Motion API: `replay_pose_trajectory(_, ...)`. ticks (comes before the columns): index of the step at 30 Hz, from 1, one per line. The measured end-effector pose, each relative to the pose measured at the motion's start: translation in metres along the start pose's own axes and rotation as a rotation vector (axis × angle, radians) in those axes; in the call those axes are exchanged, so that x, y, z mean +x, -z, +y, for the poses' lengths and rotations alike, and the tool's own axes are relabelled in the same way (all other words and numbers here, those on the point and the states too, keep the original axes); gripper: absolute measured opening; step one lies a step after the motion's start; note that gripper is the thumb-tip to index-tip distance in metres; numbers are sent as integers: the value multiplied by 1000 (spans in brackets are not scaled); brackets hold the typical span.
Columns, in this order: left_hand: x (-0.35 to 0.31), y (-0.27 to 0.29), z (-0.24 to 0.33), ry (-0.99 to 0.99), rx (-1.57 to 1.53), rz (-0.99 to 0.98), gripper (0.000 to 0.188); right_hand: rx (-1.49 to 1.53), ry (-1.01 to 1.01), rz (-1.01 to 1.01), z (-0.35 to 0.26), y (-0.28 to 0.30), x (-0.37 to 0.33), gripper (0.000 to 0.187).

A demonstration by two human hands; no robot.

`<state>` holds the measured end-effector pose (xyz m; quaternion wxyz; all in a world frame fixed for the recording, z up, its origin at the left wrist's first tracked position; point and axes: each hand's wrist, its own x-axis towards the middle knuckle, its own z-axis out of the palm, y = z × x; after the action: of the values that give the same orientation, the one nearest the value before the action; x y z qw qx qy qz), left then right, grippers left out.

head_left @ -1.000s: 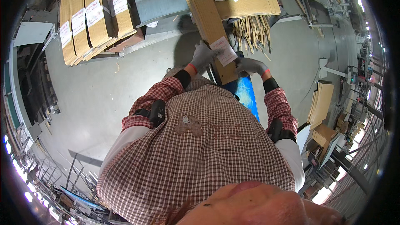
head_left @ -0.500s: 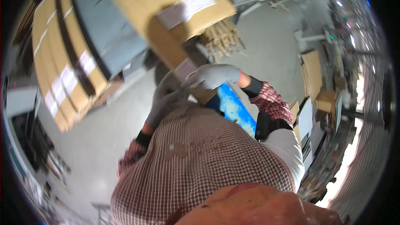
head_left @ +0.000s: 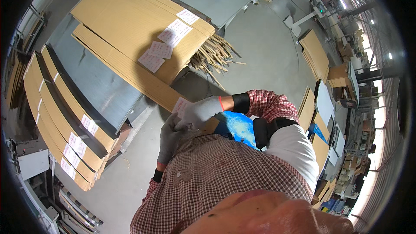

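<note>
My left hand (head_left: 170, 141), in a grey glove, is closed close to my body, its fingertips pressed up against those of my right hand. My right hand (head_left: 202, 112), gloved in grey too, reaches in from the right with its fingers curled down. Against these fingers shows a white paper label (head_left: 180, 105) with red print. I cannot tell whether it is held or lies on the cardboard below. A long, narrow cardboard strip (head_left: 125, 69) runs from the upper left to beneath both hands. What the fingertips pinch is hidden.
A wide cardboard stack (head_left: 125, 8) with several labels (head_left: 174, 32) lies on a grey table (head_left: 99, 84). Long labelled cardboard pieces (head_left: 54, 104) lie at the left. Thin sticks (head_left: 216, 54) jut out under the stack. A blue, worn surface (head_left: 238, 128) is beside my right arm. Boards (head_left: 314, 54) stand at the right.
The view has shifted, so the cardboard stack and the left-hand pieces show more fully. My hands stay together at the strip's near end, with the right hand now covering more of the label.
</note>
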<state>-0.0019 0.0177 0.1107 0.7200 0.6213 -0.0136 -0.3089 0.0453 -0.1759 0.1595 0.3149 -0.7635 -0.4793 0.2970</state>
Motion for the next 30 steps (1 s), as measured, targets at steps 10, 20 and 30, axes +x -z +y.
replay_pose_trajectory(10, 70, 67, -206, -95, 624, -61, 45, 125, -609, 80, 139, -22, -23, 24)
replay_pose_trajectory(20, 138, 56, -228, -297, 860, -130, 35, -111, -624, 988, 104, -99, 9, 62)
replay_pose_trajectory(30, 37, 17, -56, -224, 188, -306, 36, -385, -923, 634, 79, -152, -4, 68)
